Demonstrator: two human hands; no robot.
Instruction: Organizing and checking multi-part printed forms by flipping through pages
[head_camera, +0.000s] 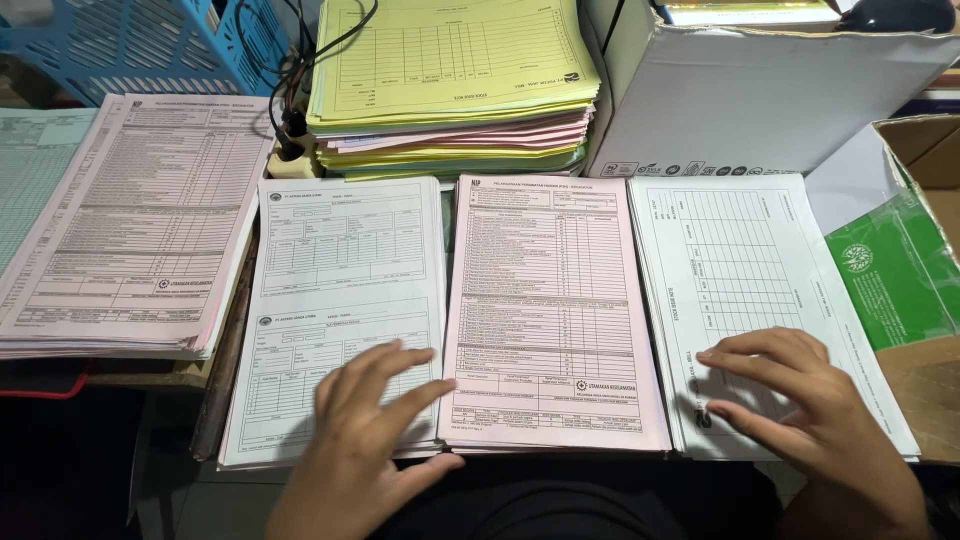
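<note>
Three stacks of printed forms lie side by side in front of me. My left hand (365, 435) rests flat, fingers spread, on the lower right corner of the white form stack (335, 270). The pink form stack (552, 300) sits in the middle, untouched apart from my left fingertips at its edge. My right hand (800, 400) presses its bent fingertips on the lower part of the white table-sheet stack (740, 270) on the right. Neither hand grips anything.
A larger pink form pile (130, 220) lies at the left. Behind are a tall yellow and pink paper pile (450, 80), a white cardboard box (750, 90), a blue plastic basket (130, 40) and black cables (290, 90). A green packet (895, 270) sits in a brown carton at right.
</note>
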